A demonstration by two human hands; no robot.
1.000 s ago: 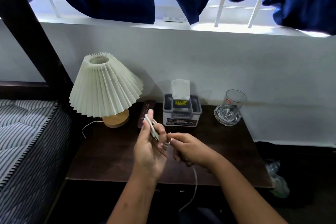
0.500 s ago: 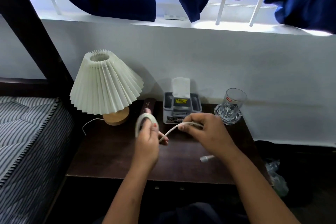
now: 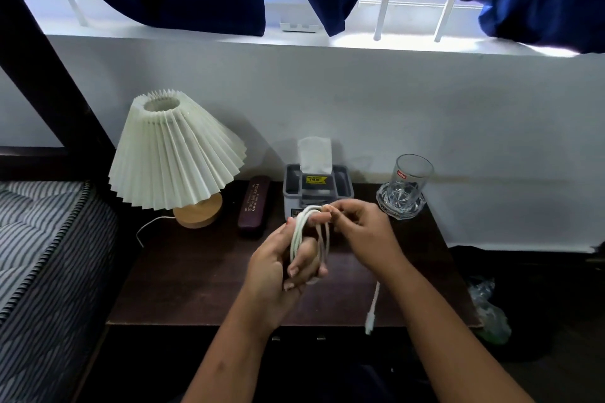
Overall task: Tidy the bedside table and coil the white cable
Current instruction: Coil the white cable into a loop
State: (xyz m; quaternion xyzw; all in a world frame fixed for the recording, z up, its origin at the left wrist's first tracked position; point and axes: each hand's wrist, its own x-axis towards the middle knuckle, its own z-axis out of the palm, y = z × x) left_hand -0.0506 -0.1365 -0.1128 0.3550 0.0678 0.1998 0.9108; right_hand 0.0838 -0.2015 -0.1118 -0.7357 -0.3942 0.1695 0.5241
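Beside a striped mattress (image 3: 39,255) and under a curtained window stands the dark desk (image 3: 203,278), and most of what sits on it already looks ordered: a pleated lamp (image 3: 173,154) at the back left, a maroon case (image 3: 253,203) just beside its base, a tissue box (image 3: 316,186) in the middle and a glass (image 3: 409,180) on a clear coaster at the back right. A thin lamp cord (image 3: 147,227) trails off the left edge.

Above the middle of the desk the cable (image 3: 311,232) is partly coiled. The left hand (image 3: 281,268) is clamped on the lower end of a bundle of several long loops, thumb and fingers closed round the strands. The right hand (image 3: 360,226) is pinched together on the top of the loops, apparently laying on another turn. From under the right wrist a short free tail hangs down, ending in a plug (image 3: 370,321) that dangles near the front edge of the desk.

By my reading the coiling is well advanced: only that tail is left to wind in. After that the bundle would need securing or tucking so it does not spring open, and setting down on the desk. Whether anything else on the desk needs moving I cannot tell.
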